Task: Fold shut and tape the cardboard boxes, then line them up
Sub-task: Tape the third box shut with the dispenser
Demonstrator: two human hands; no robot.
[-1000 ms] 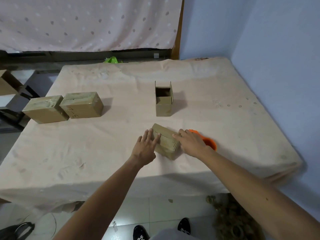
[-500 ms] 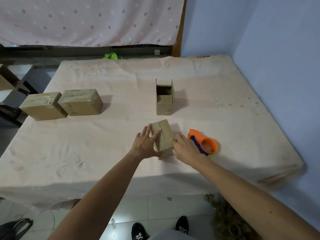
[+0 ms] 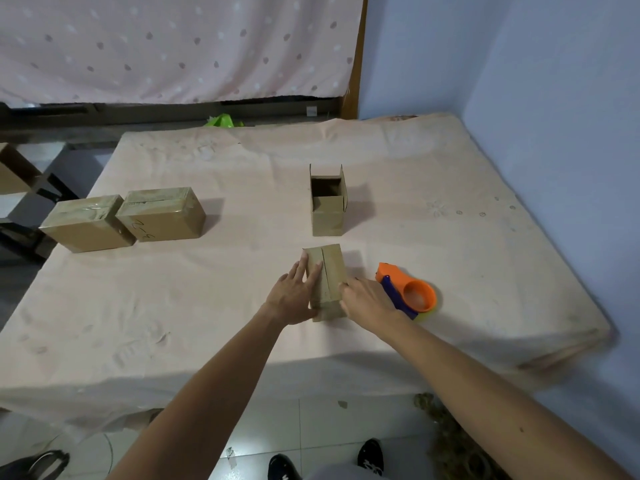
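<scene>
Box [image 3: 334,271] now rotated square, seam pointing away, front-centre on table [image 3: 207,289]; left hand [image 3: 294,299] flat, fingers straight, pinning flaps; right hand [image 3: 369,301] against its right side, grip unclear; keep seam tight, then grab tape dispenser [image 3: 410,294] alongside.

Near edge, folded box [image 3: 327,278] seems untaped — open box [image 3: 327,211] upright behind it, taped boxes [image 3: 162,218] touching far left.
</scene>
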